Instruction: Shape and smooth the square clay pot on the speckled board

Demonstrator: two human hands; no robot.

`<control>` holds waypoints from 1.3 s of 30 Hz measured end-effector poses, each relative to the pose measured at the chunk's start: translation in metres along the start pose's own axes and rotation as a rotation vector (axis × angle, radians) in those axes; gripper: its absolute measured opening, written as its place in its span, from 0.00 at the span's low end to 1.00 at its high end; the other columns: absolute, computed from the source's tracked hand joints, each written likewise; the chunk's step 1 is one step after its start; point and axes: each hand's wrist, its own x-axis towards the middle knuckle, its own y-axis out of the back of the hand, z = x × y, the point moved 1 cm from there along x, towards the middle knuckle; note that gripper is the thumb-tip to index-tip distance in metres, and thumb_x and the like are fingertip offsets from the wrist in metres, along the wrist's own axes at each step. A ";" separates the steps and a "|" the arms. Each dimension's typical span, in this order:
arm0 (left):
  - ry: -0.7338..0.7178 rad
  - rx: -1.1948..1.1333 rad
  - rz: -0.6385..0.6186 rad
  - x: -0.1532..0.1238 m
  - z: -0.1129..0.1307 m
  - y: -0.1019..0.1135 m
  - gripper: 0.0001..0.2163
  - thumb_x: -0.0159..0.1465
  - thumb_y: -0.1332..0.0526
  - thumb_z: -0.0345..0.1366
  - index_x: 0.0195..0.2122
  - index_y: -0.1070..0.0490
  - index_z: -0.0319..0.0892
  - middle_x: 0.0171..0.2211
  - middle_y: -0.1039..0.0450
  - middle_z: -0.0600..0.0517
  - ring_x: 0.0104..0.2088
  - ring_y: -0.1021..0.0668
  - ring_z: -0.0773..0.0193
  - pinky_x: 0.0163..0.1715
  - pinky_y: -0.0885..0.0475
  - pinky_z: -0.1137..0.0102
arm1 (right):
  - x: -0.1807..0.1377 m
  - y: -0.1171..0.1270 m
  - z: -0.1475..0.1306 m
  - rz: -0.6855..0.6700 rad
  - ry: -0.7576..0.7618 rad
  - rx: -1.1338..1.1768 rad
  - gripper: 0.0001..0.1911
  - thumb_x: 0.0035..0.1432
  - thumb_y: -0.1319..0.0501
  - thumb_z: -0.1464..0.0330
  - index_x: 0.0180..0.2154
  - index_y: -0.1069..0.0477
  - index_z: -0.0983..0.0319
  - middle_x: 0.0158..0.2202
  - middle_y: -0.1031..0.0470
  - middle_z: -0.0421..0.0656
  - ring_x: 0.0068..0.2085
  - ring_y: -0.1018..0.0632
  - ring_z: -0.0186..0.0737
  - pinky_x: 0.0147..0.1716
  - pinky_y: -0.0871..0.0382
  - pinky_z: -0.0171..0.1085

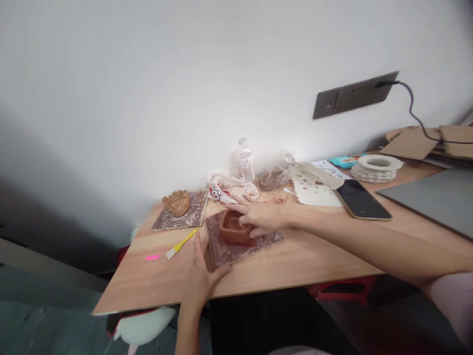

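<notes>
A reddish-brown clay bowl (pixel 233 230) sits on a clay-smeared square tile (pixel 258 244) near the front of the wooden table (pixel 295 261). My right hand (pixel 260 217) reaches in from the right and rests on the bowl's right rim, fingers stretched toward the left and thumb curled against its side. My left hand (pixel 199 273) comes up from below with fingers apart and presses on the tile's front left corner.
A second tile (pixel 173 222) at the left carries a lighter clay piece (pixel 177 202). A yellow-handled brush (pixel 181 243) and a pink scrap (pixel 152 257) lie in front of it. Behind stand a water bottle (pixel 244 161), plastic bags, paper, a phone (pixel 362 199) and a tape roll (pixel 376 167).
</notes>
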 end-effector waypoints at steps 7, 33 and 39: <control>-0.024 0.018 0.014 0.001 0.003 0.000 0.55 0.53 0.29 0.47 0.71 0.67 0.42 0.65 0.38 0.37 0.67 0.37 0.45 0.64 0.39 0.50 | 0.001 0.001 -0.002 0.018 0.019 -0.013 0.05 0.58 0.37 0.73 0.36 0.22 0.65 0.70 0.50 0.55 0.69 0.44 0.59 0.58 0.37 0.55; -0.027 -0.010 0.028 0.000 0.003 0.000 0.53 0.53 0.29 0.46 0.71 0.65 0.43 0.64 0.37 0.37 0.66 0.36 0.45 0.64 0.40 0.50 | -0.001 -0.008 -0.005 0.047 -0.141 0.022 0.07 0.58 0.35 0.66 0.33 0.22 0.63 0.69 0.45 0.48 0.65 0.38 0.63 0.55 0.32 0.55; 0.001 -0.040 -0.016 0.000 0.000 -0.001 0.54 0.54 0.30 0.47 0.71 0.69 0.44 0.66 0.39 0.38 0.68 0.38 0.47 0.65 0.43 0.50 | 0.002 -0.018 -0.008 0.084 -0.216 -0.008 0.18 0.55 0.33 0.55 0.34 0.22 0.64 0.69 0.46 0.54 0.66 0.41 0.69 0.61 0.42 0.63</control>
